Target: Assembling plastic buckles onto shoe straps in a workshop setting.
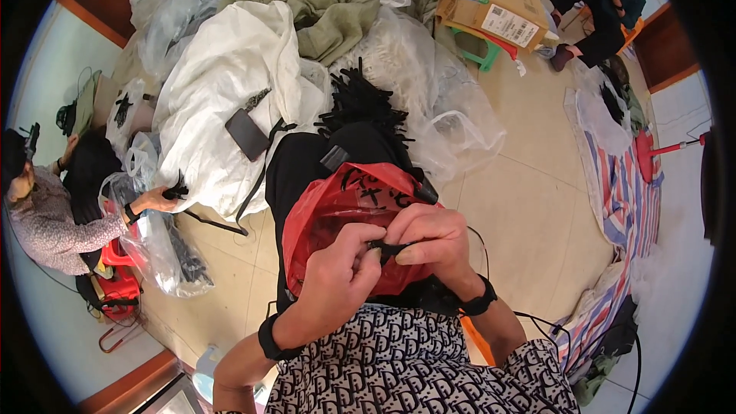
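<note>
My left hand (337, 268) and my right hand (435, 241) meet over my lap. Between their pinched fingertips is a small black strip (389, 250), soft-looking, mostly covered by the fingers. Under both hands a red plastic bag (307, 218) lies on my lap, its mouth open and black marks on its inner side. Just beyond my knees sits a heap of black strips (364, 107). A black phone (247, 134) with a cord lies on a white sack (211, 54) to the left of that heap.
At the left, a person (61, 222) reaches toward the sack holding black pieces. Clear plastic bags (452, 119) and a green cloth sack (307, 0) spread ahead. A cardboard box (491, 8) rests on a green stool (474, 50). Striped sheeting (613, 192) runs along the right; another person (602, 0) sits far right.
</note>
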A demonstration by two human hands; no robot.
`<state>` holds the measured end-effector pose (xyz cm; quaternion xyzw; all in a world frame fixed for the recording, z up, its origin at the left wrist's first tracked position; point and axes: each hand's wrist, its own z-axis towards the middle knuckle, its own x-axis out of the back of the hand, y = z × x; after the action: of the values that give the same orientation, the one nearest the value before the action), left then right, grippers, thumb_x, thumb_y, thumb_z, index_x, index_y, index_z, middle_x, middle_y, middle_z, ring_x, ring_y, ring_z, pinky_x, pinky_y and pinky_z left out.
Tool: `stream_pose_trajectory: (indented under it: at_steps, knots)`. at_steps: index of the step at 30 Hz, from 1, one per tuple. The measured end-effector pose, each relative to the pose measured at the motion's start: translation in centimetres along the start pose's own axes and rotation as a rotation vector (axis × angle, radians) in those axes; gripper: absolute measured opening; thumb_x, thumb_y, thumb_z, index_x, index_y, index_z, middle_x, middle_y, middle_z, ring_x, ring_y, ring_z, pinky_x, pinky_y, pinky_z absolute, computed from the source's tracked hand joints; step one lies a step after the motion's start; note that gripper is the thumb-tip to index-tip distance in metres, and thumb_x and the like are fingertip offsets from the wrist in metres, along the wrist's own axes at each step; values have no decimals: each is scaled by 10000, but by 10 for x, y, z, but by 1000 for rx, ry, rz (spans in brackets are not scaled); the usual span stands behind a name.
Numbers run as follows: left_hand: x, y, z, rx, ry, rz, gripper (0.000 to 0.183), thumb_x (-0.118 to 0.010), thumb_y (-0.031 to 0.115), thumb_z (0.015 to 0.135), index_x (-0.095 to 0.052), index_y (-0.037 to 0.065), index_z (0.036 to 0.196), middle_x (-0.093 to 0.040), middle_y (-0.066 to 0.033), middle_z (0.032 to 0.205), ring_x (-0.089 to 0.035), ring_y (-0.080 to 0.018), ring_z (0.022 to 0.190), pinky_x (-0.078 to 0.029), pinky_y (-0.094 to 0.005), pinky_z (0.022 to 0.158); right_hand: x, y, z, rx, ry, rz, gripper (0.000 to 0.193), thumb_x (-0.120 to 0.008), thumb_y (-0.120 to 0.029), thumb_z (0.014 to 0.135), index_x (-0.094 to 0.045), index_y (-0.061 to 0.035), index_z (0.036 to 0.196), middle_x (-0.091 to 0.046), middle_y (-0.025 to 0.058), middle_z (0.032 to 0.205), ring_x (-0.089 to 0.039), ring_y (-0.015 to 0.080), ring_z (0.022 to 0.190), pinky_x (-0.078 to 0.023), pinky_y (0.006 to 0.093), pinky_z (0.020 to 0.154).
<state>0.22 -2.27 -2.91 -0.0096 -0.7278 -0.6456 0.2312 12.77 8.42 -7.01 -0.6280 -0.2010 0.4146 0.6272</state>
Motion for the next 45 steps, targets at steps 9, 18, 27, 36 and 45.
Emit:
stream_pose_trajectory:
  at_steps: [9,18,27,36,45]
  knots:
    - [2,1,2,5,-14,23,203,-519,-4,773,-488,15,973,-517,-81,586,-490,-101,468,-401,-243,452,2,-4,1,30,-31,-86,100,-666,-33,602,-599,31,639,-602,91,747,-558,152,696,-431,235,615]
    - [3,-5,-1,25,-6,34,194,-534,1,766,-503,17,956,-516,-57,562,-482,-82,462,-386,-228,437,0,-8,2,204,-90,-245,160,-691,-10,590,-581,25,700,-592,77,771,-561,154,684,-437,237,601]
    - [5,-7,-2,35,-19,-27,180,-534,5,768,-502,18,944,-539,-65,581,-494,-91,464,-386,-233,438,-1,1,4,28,-70,-79,145,-641,40,628,-608,18,768,-585,58,767,-543,149,729,-430,235,645]
    - [9,-6,-2,26,-26,-40,171,-506,2,782,-488,16,952,-574,-94,633,-527,-117,488,-401,-241,459,1,-4,14,92,-204,-169,199,-658,14,626,-640,-12,822,-564,60,788,-536,149,731,-428,234,635]
    - [3,-3,1,54,6,-55,196,-507,-2,785,-476,16,977,-554,-99,619,-507,-117,482,-395,-246,459,-8,-6,8,133,-35,-253,194,-648,10,599,-619,18,791,-580,69,752,-549,146,699,-431,232,607]
